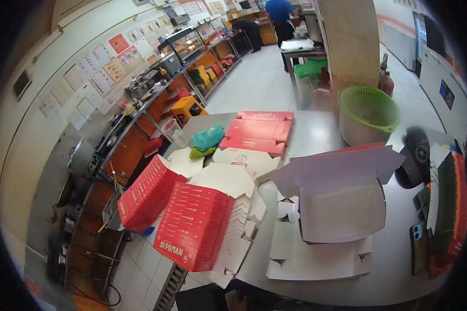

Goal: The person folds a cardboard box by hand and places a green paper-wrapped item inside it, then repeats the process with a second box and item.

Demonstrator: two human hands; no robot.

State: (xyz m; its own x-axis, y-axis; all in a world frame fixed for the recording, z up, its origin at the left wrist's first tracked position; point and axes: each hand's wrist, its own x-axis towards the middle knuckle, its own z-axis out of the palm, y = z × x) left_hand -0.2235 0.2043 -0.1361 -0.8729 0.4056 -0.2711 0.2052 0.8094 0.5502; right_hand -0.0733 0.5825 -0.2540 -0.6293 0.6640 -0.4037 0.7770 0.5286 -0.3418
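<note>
At the bottom edge, a dim, dark shape looks like part of my left hand [237,300]; its fingers do not show clearly. My right hand is out of view. On the metal table, an open carton [342,212] stands with its pale inside facing me and its lid flap raised. Flat unfolded cardboard [319,262] lies beneath it. To the left are a nested stack of red printed cartons [194,225] and a second red stack [149,194], both tipped on their sides. Flat red carton blanks [259,129] lie farther back.
A green-rimmed basket [368,116] stands at the table's back right. A teal plastic bag [207,137] lies behind the stacks. A phone [419,249] and a black tape-dispenser-like object [416,155] are at right. Two people, one in a blue shirt [280,10], are far back.
</note>
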